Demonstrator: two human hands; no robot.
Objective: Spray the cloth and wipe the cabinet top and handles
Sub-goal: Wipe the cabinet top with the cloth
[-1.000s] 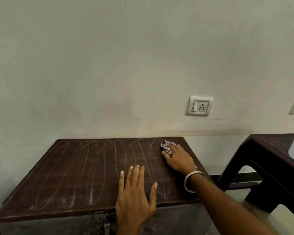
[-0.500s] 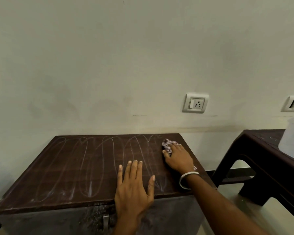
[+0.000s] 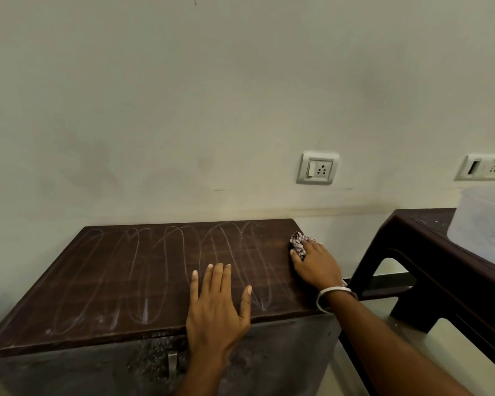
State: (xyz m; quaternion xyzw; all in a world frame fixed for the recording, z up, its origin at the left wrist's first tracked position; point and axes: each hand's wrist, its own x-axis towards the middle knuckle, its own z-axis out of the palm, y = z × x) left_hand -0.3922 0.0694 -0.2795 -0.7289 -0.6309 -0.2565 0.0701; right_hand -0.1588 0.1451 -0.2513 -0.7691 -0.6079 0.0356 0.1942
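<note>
The checked cloth (image 3: 298, 245) was found bunched at the far right corner of the cabinet top (image 3: 126, 281), pinned under curled right hand (image 3: 316, 264) fingers. Left hand (image 3: 216, 307) was laid flat, fingers straight, holding nothing. Cloth was judged soft, light; best gripped wadded.

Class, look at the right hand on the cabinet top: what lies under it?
Under the right hand lies a crumpled checked cloth, pressed onto the cabinet top near its right back corner. Only the cloth's front part shows past the fingers; the rest, and the wood beneath, is covered.
</note>
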